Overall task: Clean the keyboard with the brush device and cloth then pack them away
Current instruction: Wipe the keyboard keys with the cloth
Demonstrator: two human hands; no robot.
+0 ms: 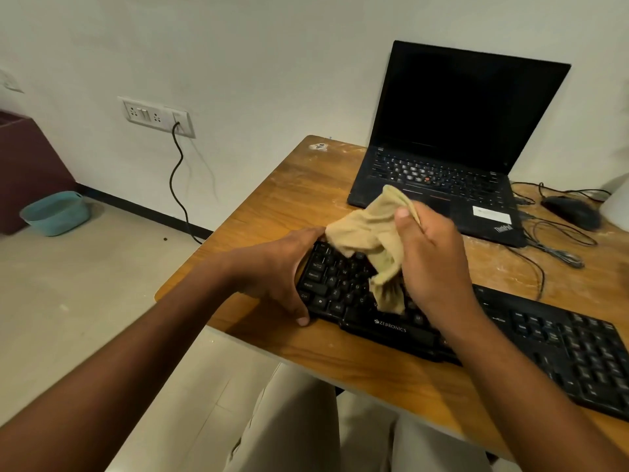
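Note:
A black Zebronics keyboard (531,338) lies slantwise across the wooden table (299,199). My left hand (282,267) grips its left end, thumb on the front edge and fingers round the far corner. My right hand (429,253) holds a crumpled beige cloth (367,236) above the left half of the keys. The cloth hangs down, and its lower tip reaches the keys near the space bar. No brush device is in view.
An open black laptop (452,144) stands at the back of the table, with a black mouse (571,207) and loose cables (558,247) to its right. A teal tub (54,212) sits on the floor at left, below a wall socket (156,115) with a plugged cord.

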